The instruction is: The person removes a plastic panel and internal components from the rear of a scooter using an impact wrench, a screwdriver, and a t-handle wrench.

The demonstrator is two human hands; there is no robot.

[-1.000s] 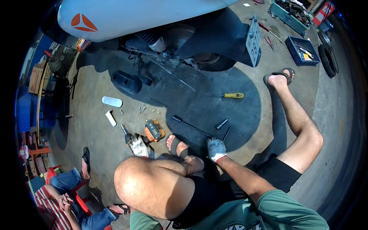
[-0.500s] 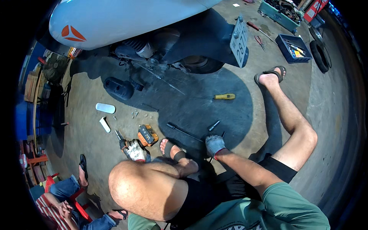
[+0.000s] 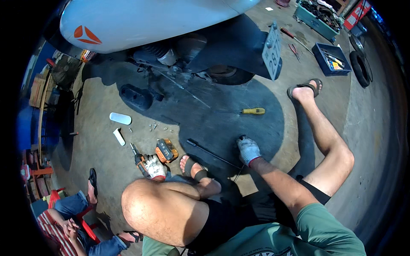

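Observation:
My left hand [image 3: 154, 166], in a whitish work glove, is closed round an orange and black cordless driver [image 3: 140, 161]. The driver has a long metal socket bit and lies low over the floor beside my sandalled foot. My right hand [image 3: 248, 149], also gloved, reaches down to the floor with its fingers closed over a small dark socket [image 3: 242, 137], mostly hidden by the glove. Near that wrist a thin metal rod [image 3: 239, 173] slants down. A long dark extension bar [image 3: 211, 152] lies on the concrete between my two hands.
Ahead stands a pale blue scooter [image 3: 145, 25]. On the floor lie a yellow-handled screwdriver [image 3: 253, 111], a black cover [image 3: 135, 97], white pieces [image 3: 120, 118], small screws and an orange battery [image 3: 166, 150]. A blue tool tray [image 3: 331, 64] is at right. Another person sits at lower left.
My right hand has moved slightly forward from the thin rod onto the socket, which lay uncovered before. My left hand stays on the driver. The whole view has shifted a little.

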